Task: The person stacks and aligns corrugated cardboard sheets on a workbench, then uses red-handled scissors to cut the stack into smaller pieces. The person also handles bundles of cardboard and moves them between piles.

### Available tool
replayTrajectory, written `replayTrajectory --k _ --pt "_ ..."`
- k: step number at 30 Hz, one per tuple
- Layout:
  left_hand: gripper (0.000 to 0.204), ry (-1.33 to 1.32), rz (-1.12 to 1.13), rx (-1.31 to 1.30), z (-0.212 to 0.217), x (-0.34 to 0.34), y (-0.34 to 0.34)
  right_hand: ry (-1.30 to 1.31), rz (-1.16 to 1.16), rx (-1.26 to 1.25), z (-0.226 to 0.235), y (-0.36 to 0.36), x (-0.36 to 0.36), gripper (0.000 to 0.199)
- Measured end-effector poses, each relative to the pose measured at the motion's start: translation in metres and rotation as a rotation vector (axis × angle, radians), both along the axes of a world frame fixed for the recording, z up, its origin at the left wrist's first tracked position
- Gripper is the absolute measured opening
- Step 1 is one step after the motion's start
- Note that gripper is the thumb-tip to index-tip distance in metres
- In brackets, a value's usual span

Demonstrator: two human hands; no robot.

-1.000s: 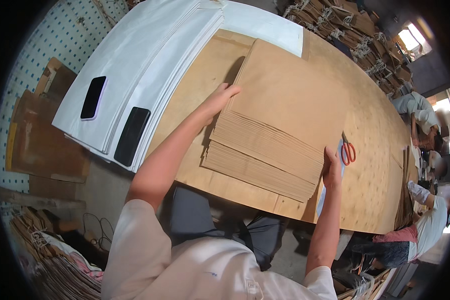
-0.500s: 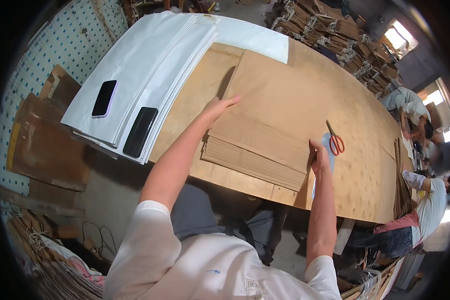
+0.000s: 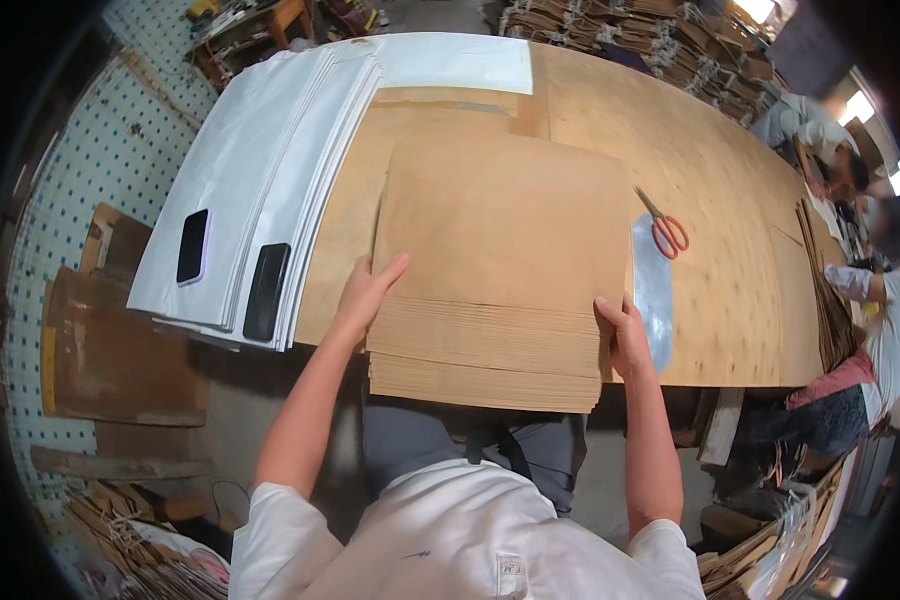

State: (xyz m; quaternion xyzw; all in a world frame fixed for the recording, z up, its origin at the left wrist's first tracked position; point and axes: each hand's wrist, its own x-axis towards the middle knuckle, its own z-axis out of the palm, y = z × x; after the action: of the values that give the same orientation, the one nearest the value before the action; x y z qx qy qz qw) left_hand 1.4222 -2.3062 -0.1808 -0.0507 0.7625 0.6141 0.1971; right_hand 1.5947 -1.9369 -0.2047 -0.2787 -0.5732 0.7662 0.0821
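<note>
A thick stack of brown kraft paper sheets (image 3: 505, 225) lies in front of me. Its near edges are fanned in narrow steps and jut past the table's front edge. My left hand (image 3: 370, 292) grips the stack's left side, thumb on top and the other fingers hidden beneath or behind the edge. At the right side my right hand (image 3: 622, 335) clasps it the same way, thumb on the upper face. Just right of the stack lie scissors with red handles (image 3: 669, 236), open-bladed or not I cannot tell. Under them is a flat bluish-grey strip with a rounded end (image 3: 654, 310).
White sheets (image 3: 240, 190) are piled on the left of the wooden table (image 3: 730, 270), carrying a phone (image 3: 193, 246) and a flat black object (image 3: 267, 292). Brown bundles (image 3: 630, 40) are heaped beyond. Two people (image 3: 815, 135) work at the right; brown boards (image 3: 120, 340) lean at left.
The stack has come nearer to me and turned from a slant to nearly square with the table's front edge. Both hands moved with it, keeping to its sides. The view has shifted.
</note>
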Motion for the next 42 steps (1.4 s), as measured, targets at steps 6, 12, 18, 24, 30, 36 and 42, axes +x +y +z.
replayTrajectory --k 6,12,18,24,30,36,42 --pt "0.066 1.169 -0.284 -0.74 0.042 -0.002 0.034 0.13 -0.062 1.464 0.054 -0.04 -0.024 0.063" --pt "0.063 1.192 -0.49 -0.787 0.015 -0.009 0.048 0.142 0.185 1.736 0.03 -0.066 -0.07 0.061" --pt "0.063 1.187 -0.497 -0.771 0.005 -0.014 0.05 0.173 0.183 1.715 0.014 -0.06 -0.068 0.057" --pt "0.058 1.237 -0.533 -0.729 0.033 -0.004 0.059 0.305 -0.296 1.344 0.022 0.026 -0.054 0.023" --pt "0.058 1.287 -0.672 -0.742 0.032 -0.023 0.077 -0.125 -0.308 1.376 -0.029 0.173 -0.065 0.026" --pt "0.059 1.252 -0.636 -0.689 -0.004 -0.031 0.061 -0.236 -0.111 1.427 -0.058 0.218 -0.092 0.029" --pt "0.057 1.235 -0.651 -0.681 0.0 -0.033 0.064 -0.363 0.029 1.609 -0.065 0.239 -0.109 0.031"
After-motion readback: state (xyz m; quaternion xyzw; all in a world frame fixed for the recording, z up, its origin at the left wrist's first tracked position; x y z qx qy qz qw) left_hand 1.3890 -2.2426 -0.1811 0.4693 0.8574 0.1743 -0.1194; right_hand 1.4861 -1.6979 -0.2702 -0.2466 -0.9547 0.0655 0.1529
